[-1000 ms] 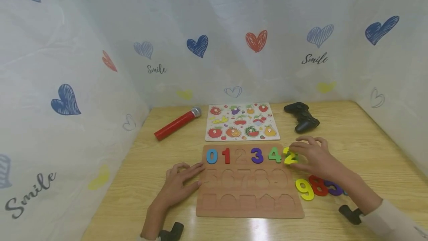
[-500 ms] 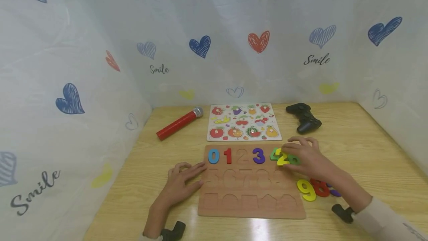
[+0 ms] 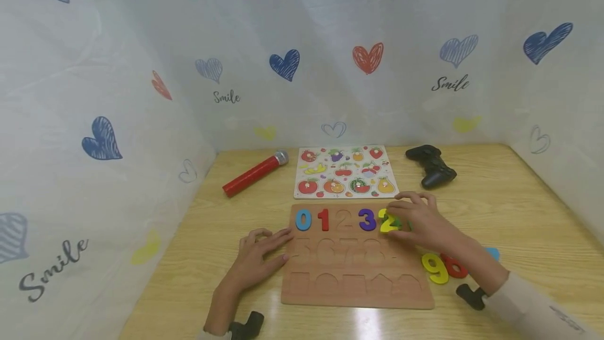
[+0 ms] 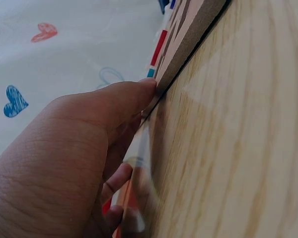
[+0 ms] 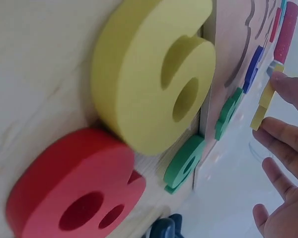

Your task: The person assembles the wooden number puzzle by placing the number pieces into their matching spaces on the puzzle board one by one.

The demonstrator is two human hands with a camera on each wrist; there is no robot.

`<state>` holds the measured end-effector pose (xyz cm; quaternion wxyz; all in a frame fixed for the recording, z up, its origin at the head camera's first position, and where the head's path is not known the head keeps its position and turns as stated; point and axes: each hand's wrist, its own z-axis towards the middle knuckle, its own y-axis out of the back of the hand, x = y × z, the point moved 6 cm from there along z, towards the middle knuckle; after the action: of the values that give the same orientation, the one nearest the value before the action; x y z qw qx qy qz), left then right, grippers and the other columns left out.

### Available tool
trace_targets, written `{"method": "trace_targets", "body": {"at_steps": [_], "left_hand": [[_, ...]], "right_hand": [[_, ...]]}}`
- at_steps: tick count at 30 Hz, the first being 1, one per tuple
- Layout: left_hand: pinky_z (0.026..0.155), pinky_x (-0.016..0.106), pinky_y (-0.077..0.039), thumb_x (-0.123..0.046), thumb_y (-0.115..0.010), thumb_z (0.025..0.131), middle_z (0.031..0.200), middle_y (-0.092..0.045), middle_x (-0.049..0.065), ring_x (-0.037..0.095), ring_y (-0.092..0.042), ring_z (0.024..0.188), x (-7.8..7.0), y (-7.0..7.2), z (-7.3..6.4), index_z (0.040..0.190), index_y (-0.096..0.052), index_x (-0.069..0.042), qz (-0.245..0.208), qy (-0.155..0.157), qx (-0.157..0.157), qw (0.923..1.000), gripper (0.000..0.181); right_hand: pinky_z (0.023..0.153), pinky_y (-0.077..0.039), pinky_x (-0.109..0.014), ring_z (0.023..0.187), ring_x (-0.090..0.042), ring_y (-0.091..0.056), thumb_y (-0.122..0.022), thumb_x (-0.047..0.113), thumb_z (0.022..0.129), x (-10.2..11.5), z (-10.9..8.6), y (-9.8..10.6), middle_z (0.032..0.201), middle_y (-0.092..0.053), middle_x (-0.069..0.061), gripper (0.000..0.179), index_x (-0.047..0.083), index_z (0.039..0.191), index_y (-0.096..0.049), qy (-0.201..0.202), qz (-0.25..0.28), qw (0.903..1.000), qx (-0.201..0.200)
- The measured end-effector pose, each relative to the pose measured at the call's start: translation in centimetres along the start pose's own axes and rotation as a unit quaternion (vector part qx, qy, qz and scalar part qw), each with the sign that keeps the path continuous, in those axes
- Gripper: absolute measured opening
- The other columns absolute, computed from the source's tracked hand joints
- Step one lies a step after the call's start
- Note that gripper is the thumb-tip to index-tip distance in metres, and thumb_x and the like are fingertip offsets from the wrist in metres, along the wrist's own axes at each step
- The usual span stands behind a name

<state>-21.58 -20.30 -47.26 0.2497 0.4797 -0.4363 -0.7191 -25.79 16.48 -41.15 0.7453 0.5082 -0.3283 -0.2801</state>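
My right hand [image 3: 417,218] pinches a yellow number 2 [image 3: 387,221] between thumb and fingertips, over the top row of a wooden number board [image 3: 330,299]. In the right wrist view, the yellow 2 [image 5: 264,103] stands above the board, past a green 4 [image 5: 227,115]. The blue 0 [image 3: 303,220], red 1 [image 3: 323,220] and purple 3 [image 3: 366,220] sit in that row, with a bare 2-shaped recess between 1 and 3. My left hand [image 3: 258,256] rests at the board's left edge; its thumb touches the edge in the left wrist view.
Right of the board lie a yellow 9 [image 3: 435,268], a red 8 [image 5: 74,188], a small green number [image 5: 185,163] and a blue piece [image 3: 493,253]. Behind stand a red microphone [image 3: 252,174], a fruit puzzle [image 3: 346,171] and a black game controller [image 3: 431,167].
My right hand has carried the yellow 2 leftward from the board's right edge until it overlaps the green 4 in the head view. My left hand has stayed at the board's edge.
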Motion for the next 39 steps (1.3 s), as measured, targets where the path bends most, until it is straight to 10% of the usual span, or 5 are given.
{"method": "trace_targets", "body": {"at_steps": [39], "left_hand": [[0.095,0.054,-0.025,-0.047,-0.062,0.096,0.149,-0.046,-0.022,0.019,-0.037,0.126,-0.3,0.2,-0.1,0.142,-0.057,-0.037,-0.013,0.000,-0.008,0.9999,0.048]], "right_hand": [[0.099,-0.020,-0.064,0.122,-0.031,-0.047,-0.084,0.036,0.080,3.2,3.8,-2.0,0.112,-0.070,-0.003,0.040,0.010,0.110,-0.074,0.017,0.005,0.9998,-0.003]]}}
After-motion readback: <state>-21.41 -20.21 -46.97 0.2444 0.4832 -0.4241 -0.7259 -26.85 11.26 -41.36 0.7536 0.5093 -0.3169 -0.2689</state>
